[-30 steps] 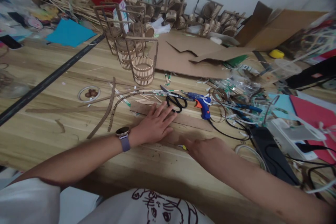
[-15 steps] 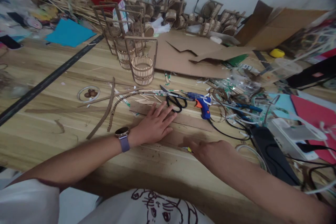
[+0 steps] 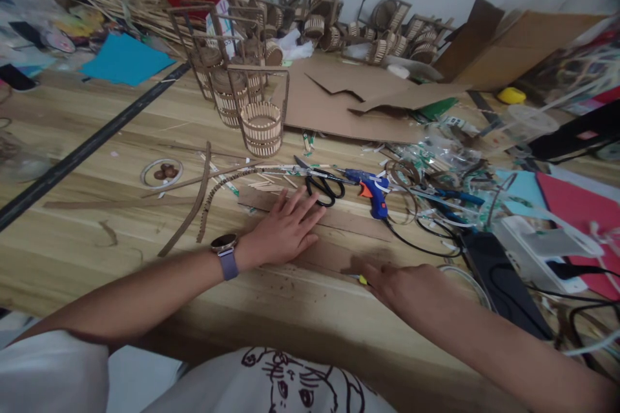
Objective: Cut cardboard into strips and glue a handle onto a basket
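Observation:
My left hand (image 3: 287, 230) lies flat with its fingers spread, pressing on a strip of brown cardboard (image 3: 325, 259) at the table's near side. To its right, my right hand (image 3: 402, 285) is closed around a utility knife (image 3: 362, 280); only a bit of yellow and the blade tip show. The blade rests at the cardboard's near edge. Just beyond my left fingertips are black-handled scissors (image 3: 334, 192). A blue hot glue gun (image 3: 380, 197) lies to the right of them.
Small wooden-slat buckets with tall handles (image 3: 261, 132) stand behind. A large cardboard sheet (image 3: 334, 100) lies beyond the scissors. Brown strips (image 3: 191, 219) and a ring of brown beads (image 3: 162, 173) are at left. Cables, a white power strip (image 3: 533, 251) and scraps crowd the right.
My right hand has slid a little to the right with the utility knife along the cardboard's near edge. My left hand has stayed in place on the cardboard.

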Action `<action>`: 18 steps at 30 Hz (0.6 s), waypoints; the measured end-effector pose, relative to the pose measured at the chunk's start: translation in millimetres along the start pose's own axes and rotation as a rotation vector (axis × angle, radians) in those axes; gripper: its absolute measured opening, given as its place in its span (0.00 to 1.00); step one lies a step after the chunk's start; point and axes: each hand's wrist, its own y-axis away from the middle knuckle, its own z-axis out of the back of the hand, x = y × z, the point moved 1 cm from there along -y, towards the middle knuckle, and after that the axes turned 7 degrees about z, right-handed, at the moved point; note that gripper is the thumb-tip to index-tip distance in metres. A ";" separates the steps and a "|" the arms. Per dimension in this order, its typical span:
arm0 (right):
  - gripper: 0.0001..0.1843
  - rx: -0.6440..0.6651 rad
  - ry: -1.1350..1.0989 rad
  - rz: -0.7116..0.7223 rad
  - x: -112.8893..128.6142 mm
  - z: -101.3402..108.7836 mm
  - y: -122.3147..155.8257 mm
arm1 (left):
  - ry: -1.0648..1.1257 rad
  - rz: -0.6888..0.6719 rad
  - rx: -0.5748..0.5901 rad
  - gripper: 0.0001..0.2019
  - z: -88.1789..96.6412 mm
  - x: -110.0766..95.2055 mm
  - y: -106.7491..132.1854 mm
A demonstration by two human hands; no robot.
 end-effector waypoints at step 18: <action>0.21 -0.153 0.086 0.055 -24.9 -41.0 23.0 | -0.004 -0.010 -0.010 0.28 -3.0 1.5 0.6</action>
